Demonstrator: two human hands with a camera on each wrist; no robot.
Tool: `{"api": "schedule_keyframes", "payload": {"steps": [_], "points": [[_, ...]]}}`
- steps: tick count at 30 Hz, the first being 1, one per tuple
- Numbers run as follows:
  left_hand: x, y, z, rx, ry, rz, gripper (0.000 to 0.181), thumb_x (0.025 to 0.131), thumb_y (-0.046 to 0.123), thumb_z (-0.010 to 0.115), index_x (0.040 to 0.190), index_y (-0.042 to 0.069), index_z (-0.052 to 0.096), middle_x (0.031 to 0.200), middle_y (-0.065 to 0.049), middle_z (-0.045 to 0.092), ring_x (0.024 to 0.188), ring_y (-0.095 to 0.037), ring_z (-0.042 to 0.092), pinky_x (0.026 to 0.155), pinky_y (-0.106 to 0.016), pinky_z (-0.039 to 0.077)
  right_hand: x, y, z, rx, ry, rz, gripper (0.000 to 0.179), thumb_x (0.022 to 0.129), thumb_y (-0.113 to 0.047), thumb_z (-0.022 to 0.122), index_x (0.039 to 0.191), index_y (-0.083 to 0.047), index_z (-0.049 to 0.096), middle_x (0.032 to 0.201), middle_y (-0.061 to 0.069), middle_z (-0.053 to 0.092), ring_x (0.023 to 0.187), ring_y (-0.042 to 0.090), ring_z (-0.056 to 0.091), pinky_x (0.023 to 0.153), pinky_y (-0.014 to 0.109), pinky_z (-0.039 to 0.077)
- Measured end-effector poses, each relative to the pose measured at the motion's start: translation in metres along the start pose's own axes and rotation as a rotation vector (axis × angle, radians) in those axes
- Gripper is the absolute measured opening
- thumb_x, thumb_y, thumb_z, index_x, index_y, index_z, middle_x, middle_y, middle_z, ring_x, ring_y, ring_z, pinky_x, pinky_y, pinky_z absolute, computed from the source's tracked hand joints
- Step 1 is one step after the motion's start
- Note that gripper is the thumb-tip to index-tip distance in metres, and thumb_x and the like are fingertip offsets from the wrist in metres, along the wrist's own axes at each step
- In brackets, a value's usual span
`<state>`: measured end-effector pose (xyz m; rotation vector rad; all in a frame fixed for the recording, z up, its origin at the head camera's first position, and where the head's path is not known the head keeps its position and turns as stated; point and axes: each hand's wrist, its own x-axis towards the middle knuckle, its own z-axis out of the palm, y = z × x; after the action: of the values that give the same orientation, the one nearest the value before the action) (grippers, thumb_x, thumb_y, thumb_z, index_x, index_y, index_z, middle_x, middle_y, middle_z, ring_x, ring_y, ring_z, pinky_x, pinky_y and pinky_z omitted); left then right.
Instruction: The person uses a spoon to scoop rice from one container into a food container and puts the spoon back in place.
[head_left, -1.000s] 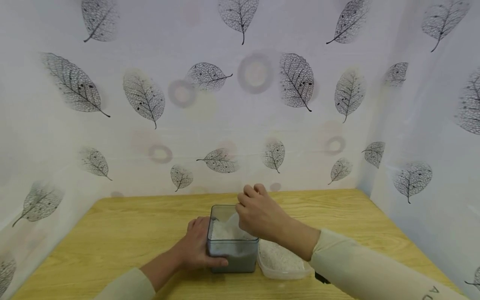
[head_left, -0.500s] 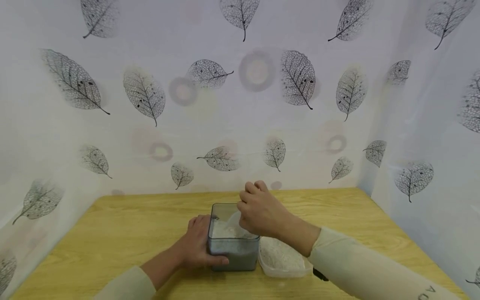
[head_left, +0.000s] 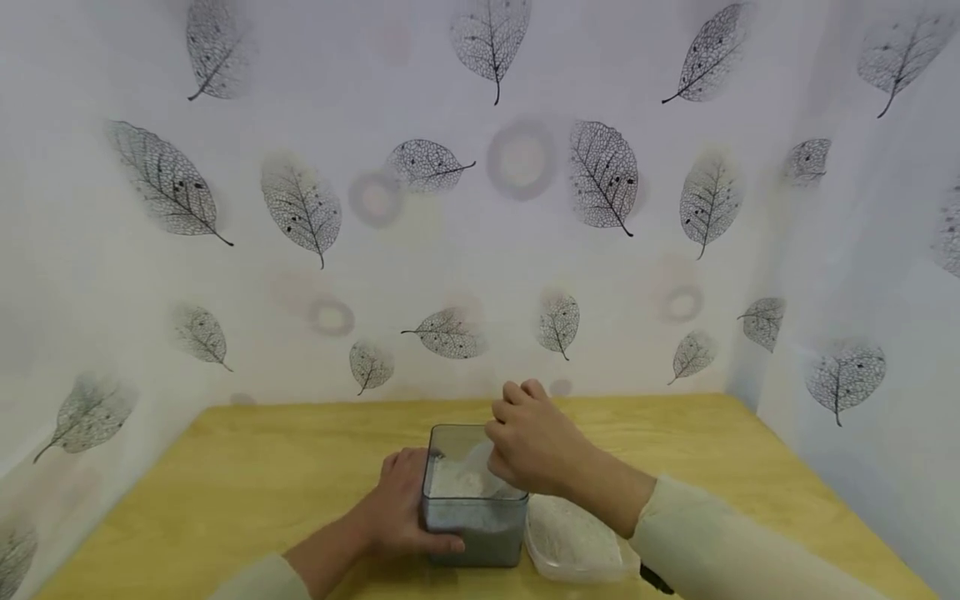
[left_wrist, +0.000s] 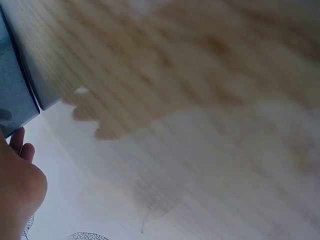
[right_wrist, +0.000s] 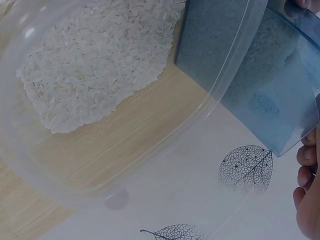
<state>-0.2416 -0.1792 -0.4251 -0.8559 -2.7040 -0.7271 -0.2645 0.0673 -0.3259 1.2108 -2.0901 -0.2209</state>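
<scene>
A square, see-through grey-blue storage box stands on the table with white rice inside. My left hand grips its left side, thumb across the front and fingers behind. Over the box's right rim, my right hand has its fingers curled round what looks like the handle of a translucent white scoop. The scoop's bowl dips into the rice; its handle is hidden by the fingers. Against the box's right side, partly under my right forearm, sits a clear plastic tub with more rice in it.
The wood-grain table reaches back to a white, leaf-printed curtain, which also closes off both sides. A black band shows below my right sleeve.
The head view has tilted a little, so everything sits slightly lower and further right. Both hands, the box and the scoop keep nearly the same places relative to each other.
</scene>
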Motion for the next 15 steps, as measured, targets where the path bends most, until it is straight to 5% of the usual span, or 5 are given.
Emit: {"api": "schedule_keyframes", "payload": {"steps": [5, 11, 15], "points": [[0.0027, 0.0004, -0.0028, -0.005, 0.023, -0.008, 0.105, 0.066, 0.075, 0.074, 0.135, 0.004, 0.042, 0.124, -0.007, 0.052, 0.113, -0.022, 0.044, 0.103, -0.053, 0.029, 0.0024, 0.0037, 0.0000, 0.007, -0.020, 0.028, 0.024, 0.081, -0.022, 0.062, 0.063, -0.020, 0.046, 0.066, -0.006, 0.041, 0.073, 0.018, 0.033, 0.075, 0.036, 0.032], [-0.0045, 0.0064, -0.0022, -0.020, -0.042, -0.037, 0.107, 0.065, 0.074, 0.075, 0.137, 0.002, 0.042, 0.126, -0.008, 0.051, 0.115, -0.024, 0.044, 0.105, -0.054, 0.027, -0.0041, 0.0029, -0.0001, 0.078, -0.100, 0.025, 0.025, 0.085, -0.022, 0.058, 0.063, -0.020, 0.046, 0.065, -0.006, 0.039, 0.072, 0.018, 0.032, 0.072, 0.035, 0.031], [-0.0057, 0.0088, -0.0015, -0.026, -0.030, -0.046, 0.105, 0.064, 0.069, 0.078, 0.137, 0.003, 0.042, 0.127, -0.010, 0.051, 0.116, -0.026, 0.044, 0.106, -0.053, 0.026, -0.0059, 0.0014, -0.0002, 0.119, -0.106, 0.079, 0.028, 0.082, -0.020, 0.060, 0.060, -0.018, 0.044, 0.063, -0.004, 0.039, 0.068, 0.018, 0.028, 0.064, 0.032, 0.026]]}}
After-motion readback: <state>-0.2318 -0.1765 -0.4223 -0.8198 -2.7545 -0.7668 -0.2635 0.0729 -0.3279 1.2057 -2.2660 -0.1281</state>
